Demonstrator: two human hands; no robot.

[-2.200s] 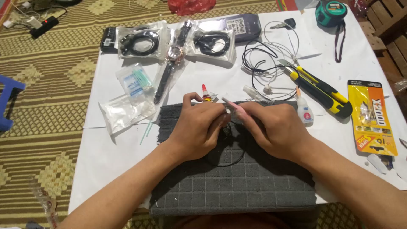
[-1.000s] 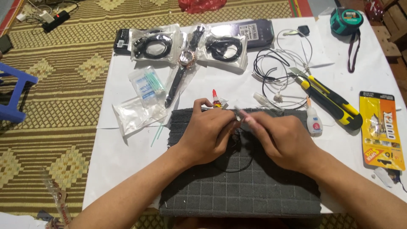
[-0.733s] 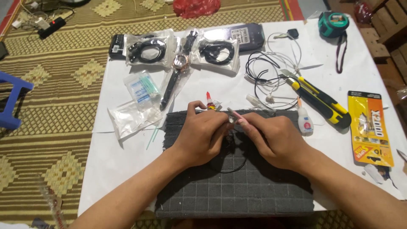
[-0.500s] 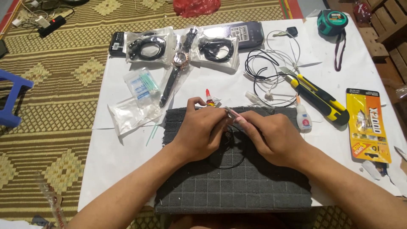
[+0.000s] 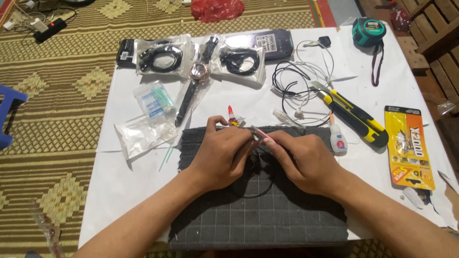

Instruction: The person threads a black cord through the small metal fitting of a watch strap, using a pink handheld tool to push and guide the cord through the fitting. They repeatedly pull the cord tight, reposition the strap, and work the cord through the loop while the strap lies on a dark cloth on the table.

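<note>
A thin black cord (image 5: 258, 184) lay looped on the dark gridded mat (image 5: 260, 217), its upper end running up under the two hands where they met. The left hand (image 5: 224, 155) was curled almost closed, its fingertips pinching something small that I could not make out. The right hand (image 5: 306, 160) was likewise nearly closed, thumb and forefinger gripping a slim pink-tipped tool (image 5: 262, 136) whose point met the left fingertips. Just beyond the left fingers lay a tiny red-capped glue tube (image 5: 231, 116).

For work this fine I judged it best to keep both wrists resting on the mat, hold the piece steady with the left pinch and move only the tool tip, gently, so the cord would not slip free.

Just past the right knuckles stood a small white glue bottle (image 5: 337, 139), and farther out a yellow-and-black utility knife (image 5: 356, 117) and a yellow blister card (image 5: 409, 145). Beyond the fingertips lay tangled thin wires (image 5: 299, 86), a wristwatch (image 5: 193, 91) and bagged black cables (image 5: 160, 57). Out past the left thumb sat packets of swabs (image 5: 153, 98). Everything rested on a white sheet (image 5: 119, 177) spread over a patterned woven floor mat (image 5: 57, 95), with a green tape measure (image 5: 369, 31) at the far corner.
</note>
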